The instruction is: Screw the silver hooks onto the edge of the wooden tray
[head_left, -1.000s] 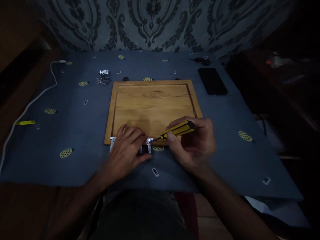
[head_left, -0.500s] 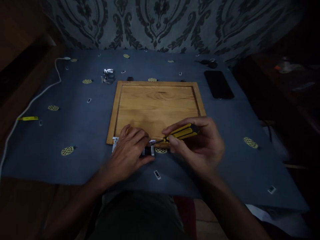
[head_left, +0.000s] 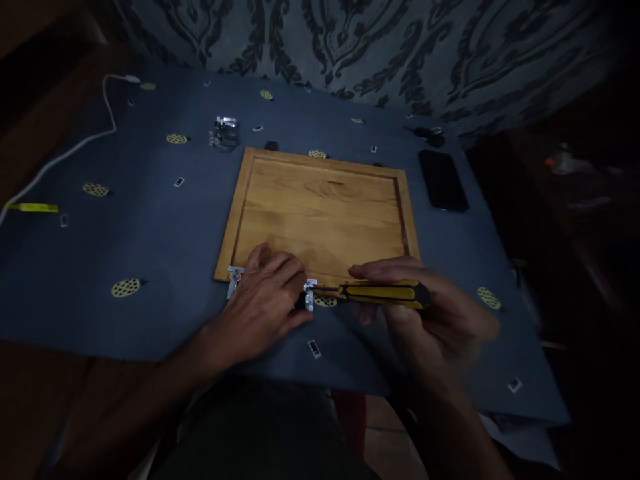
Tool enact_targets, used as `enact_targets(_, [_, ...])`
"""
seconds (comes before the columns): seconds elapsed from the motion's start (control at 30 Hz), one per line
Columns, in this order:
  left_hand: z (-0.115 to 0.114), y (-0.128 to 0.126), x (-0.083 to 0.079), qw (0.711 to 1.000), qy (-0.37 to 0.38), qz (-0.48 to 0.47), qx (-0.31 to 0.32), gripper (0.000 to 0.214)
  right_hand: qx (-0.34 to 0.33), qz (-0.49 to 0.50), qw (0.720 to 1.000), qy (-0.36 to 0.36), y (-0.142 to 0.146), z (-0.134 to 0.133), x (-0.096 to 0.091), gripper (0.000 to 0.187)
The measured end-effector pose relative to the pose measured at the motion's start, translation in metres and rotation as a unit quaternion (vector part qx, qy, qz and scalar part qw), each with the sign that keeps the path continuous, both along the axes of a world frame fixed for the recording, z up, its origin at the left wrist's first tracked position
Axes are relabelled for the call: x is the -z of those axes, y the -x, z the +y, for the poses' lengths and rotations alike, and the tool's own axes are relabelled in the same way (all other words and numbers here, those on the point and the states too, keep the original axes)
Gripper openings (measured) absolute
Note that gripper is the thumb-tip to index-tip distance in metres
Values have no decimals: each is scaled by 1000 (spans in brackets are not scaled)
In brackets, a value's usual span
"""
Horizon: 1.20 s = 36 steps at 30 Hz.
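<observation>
A framed wooden panel (head_left: 325, 207) lies flat on the blue tablecloth. At its near edge, one metal hinge (head_left: 235, 275) shows left of my left hand (head_left: 267, 293) and a second metal hinge (head_left: 310, 293) sticks out to the right. My left hand is bent over the panel edge, fingers on top and thumb below, gripping the right-hand hinge, which is partly hidden. My right hand (head_left: 435, 313) is closed around a yellow and black screwdriver (head_left: 383, 294). The screwdriver lies nearly level, its tip pointing left at the right-hand hinge.
More metal hinges (head_left: 225, 133) lie behind the panel to the left. A black phone (head_left: 443, 180) and a dark object with loops (head_left: 431, 136) lie at the back right. A white cable (head_left: 107, 107) and a yellow strip (head_left: 35, 208) are at the left. A patterned wall covering stands behind.
My right hand and the screwdriver handle have swung right and lower, so the screwdriver is more level. My left hand stays on the hinge. The whole view has tilted.
</observation>
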<state>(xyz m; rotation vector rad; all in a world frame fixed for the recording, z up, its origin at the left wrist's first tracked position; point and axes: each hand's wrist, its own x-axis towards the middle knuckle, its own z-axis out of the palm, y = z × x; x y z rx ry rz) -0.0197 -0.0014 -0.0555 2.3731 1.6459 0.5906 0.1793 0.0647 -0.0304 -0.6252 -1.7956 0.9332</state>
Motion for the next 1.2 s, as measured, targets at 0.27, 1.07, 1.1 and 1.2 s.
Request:
enact_targets(0.27, [1,0,3,1000,3,-10,2,36,-10,29,998,46,4,-5,-6,17])
enact_targets(1.07, [-1,0,3,1000,12,-19,-11,34,6,-13,999,-30,4,0,-4,22])
enact_targets(1.1, [-1,0,4,1000,11,-18,-15,33,22,-16,999,-26,3,-1,-3,23])
enact_targets(1.2, [-1,0,4,1000,10,-17,-15,33,53,-19,998,2,0,-3,1,25])
